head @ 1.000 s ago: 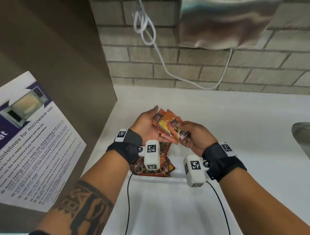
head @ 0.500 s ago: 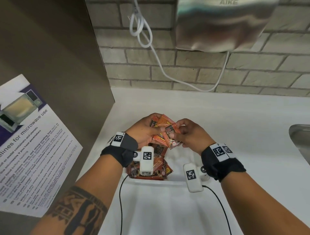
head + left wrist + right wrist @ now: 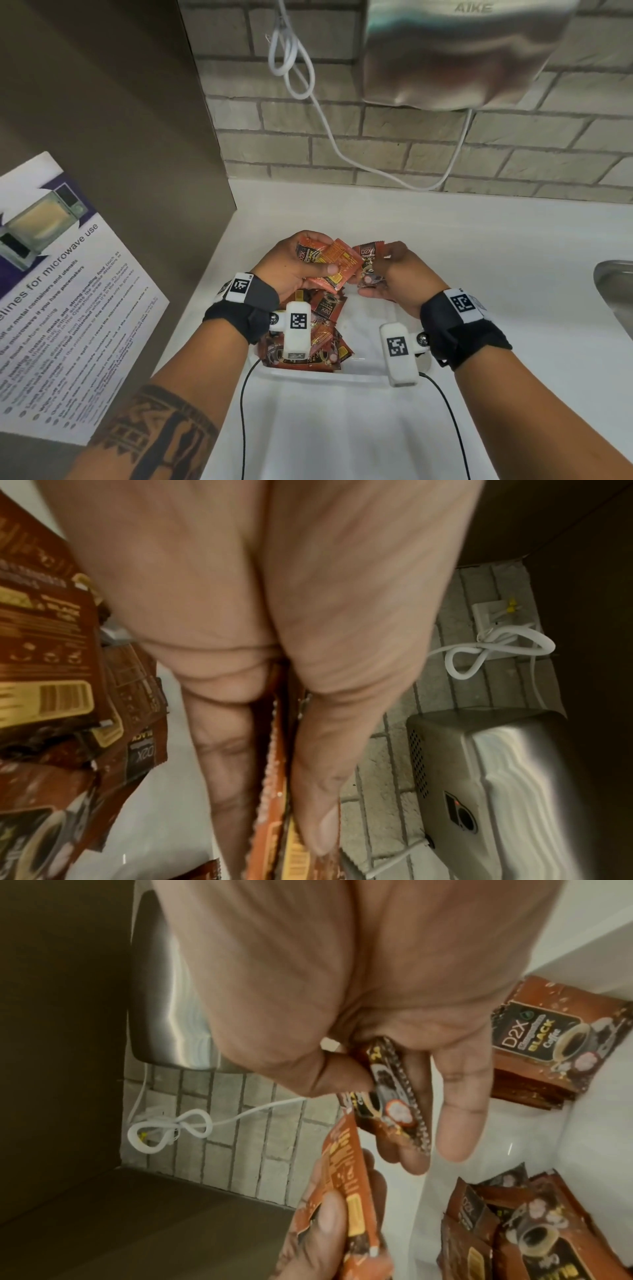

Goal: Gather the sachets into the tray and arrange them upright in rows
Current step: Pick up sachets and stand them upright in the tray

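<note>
Over the white tray [image 3: 325, 375] my left hand [image 3: 317, 253] grips a fanned bunch of orange-brown sachets [image 3: 337, 265] between thumb and fingers; the left wrist view shows them edge-on [image 3: 274, 777]. My right hand [image 3: 378, 270] pinches a single dark D2X sachet [image 3: 368, 263] just right of the bunch, with thumb and fingers curled round it [image 3: 394, 1096]. A loose pile of sachets [image 3: 322, 329] lies jumbled in the left part of the tray, partly hidden by my left wrist camera. More sachets [image 3: 548, 1047] lie flat further along the tray.
The tray sits on a white counter [image 3: 479, 257] against a brick wall. A steel hand dryer [image 3: 462, 51] and its looped white cable [image 3: 294, 68] hang above. A brown panel with a microwave poster [image 3: 68, 291] stands left. A sink edge [image 3: 616, 284] shows right.
My right hand has pulled one sachet out of the bunch and drawn it slightly right. The left hand's bunch now shows fanned and apart from that sachet.
</note>
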The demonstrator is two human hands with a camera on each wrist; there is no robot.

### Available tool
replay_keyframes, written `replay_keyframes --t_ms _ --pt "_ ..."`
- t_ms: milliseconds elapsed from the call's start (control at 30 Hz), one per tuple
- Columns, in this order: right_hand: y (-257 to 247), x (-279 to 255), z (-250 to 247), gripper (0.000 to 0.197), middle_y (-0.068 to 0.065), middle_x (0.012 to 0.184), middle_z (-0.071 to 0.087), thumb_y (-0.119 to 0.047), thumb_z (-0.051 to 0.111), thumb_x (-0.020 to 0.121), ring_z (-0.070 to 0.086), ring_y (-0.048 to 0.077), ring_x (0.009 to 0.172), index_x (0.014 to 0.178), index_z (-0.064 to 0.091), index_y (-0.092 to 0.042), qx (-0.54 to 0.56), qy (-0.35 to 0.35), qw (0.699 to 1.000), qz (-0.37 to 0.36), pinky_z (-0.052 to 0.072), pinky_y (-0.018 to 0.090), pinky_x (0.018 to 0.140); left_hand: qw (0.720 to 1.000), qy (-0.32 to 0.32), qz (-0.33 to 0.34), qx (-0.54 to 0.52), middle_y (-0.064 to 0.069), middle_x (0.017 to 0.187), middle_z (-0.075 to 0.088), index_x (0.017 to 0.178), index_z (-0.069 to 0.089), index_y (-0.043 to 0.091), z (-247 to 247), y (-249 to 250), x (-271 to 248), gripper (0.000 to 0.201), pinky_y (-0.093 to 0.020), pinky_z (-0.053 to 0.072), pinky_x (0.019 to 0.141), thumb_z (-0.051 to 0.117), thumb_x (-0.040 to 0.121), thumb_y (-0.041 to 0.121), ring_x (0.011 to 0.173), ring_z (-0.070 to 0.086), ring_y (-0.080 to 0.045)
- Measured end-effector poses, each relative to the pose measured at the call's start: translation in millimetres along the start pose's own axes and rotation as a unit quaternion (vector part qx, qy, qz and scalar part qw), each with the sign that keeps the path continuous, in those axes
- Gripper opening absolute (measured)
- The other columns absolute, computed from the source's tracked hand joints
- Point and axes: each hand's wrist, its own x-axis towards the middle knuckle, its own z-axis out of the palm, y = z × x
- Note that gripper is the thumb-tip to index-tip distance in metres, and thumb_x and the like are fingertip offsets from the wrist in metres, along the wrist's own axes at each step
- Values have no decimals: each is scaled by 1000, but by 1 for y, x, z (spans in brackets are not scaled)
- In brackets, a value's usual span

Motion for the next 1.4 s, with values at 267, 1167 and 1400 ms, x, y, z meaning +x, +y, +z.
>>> replay_keyframes --t_ms 267,1167,1400 --pt "1 0 6 41 21 115 68 -17 75 88 71 34 100 120 55 -2 -2 -39 999 -15 59 49 84 998 20 26 58 -18 117 69 105 71 20 7 -1 2 48 -57 58 83 92 65 4 103 70 -38" --pt "3 -6 -6 20 -2 104 74 -15 48 103 74 12 86 121 52 -22 -96 75 975 -188 58 42 72 993 82 62 -64 -18 102 68 107 65 7 0 7 6 34 -50 62 68 75 80 -10 87 72 -34" --pt "-2 3 -7 42 5 103 73 -25 79 84 73 18 91 122 62 -17 -78 41 989 -123 61 33 75 996 17 83 25 -11 103 69 100 70 15 5 6 6 34 -49 58 86 83 73 0 98 68 -31"
